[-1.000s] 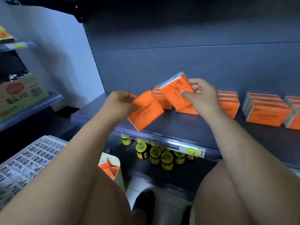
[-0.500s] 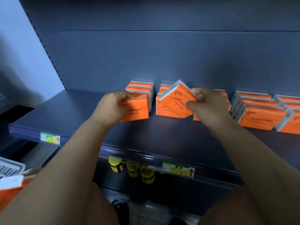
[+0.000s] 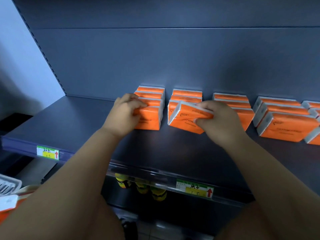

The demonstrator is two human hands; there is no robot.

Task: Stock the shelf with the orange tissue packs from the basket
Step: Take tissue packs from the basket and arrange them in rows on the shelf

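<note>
Rows of orange tissue packs stand along the back of the dark shelf (image 3: 72, 125). My left hand (image 3: 123, 116) grips the front pack (image 3: 149, 120) of the leftmost row, which stands upright on the shelf. My right hand (image 3: 220, 119) holds a tilted orange pack (image 3: 186, 118) in front of the second row (image 3: 186, 95), its lower edge on the shelf. More rows, a third row (image 3: 230, 98) and a fourth row (image 3: 285, 122), sit to the right. The basket (image 3: 10, 201) shows only at the bottom left corner, with orange in it.
Price labels (image 3: 47, 152) hang on the shelf's front rail. Yellow-lidded jars (image 3: 141, 187) stand on the lower shelf. Bare shelf surface lies left of the packs and in front of them. A white slotted tray (image 3: 8, 185) is at the left edge.
Both hands carried their packs from mid-air down to the shelf. The left pack now stands at the front of its row; the right pack has dropped lower, still tilted. The view shifted closer.
</note>
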